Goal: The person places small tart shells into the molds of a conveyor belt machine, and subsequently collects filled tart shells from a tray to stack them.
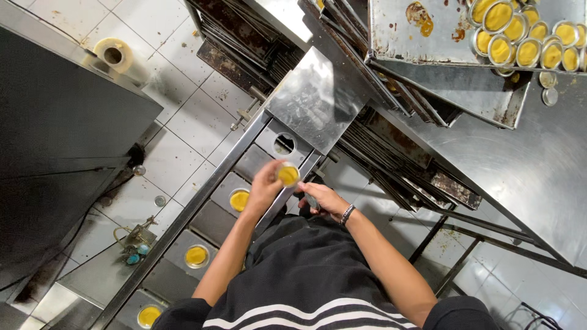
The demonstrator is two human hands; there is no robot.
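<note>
- The left hand (264, 186) is gripping a small round tin cup of yellow filling (288, 175) by its rim, fingers curled around it, holding it just above the conveyor line (183, 215).
- The right hand (323, 198) is sitting just right of that cup, fingers clenched loosely around a small dark object that is too hidden to identify; a dark beaded bracelet (347, 214) is circling its wrist.
- The conveyor line is running from the near left toward the centre, carrying metal plates with round holes; filled cups are resting in three of them (239, 200), (196, 255), (148, 316), while the hole (284, 145) just beyond the held cup is standing open.
- A shiny metal cover plate (315, 98) is lying over the far end of the line.
- At the far right, a baking tray (422, 43) is holding a cluster of filled yellow cups (526, 33), propped on a steel table (526, 171).
- A roll of tape (113, 55) is sitting on a dark counter at the far left, above the white tiled floor (177, 104).
</note>
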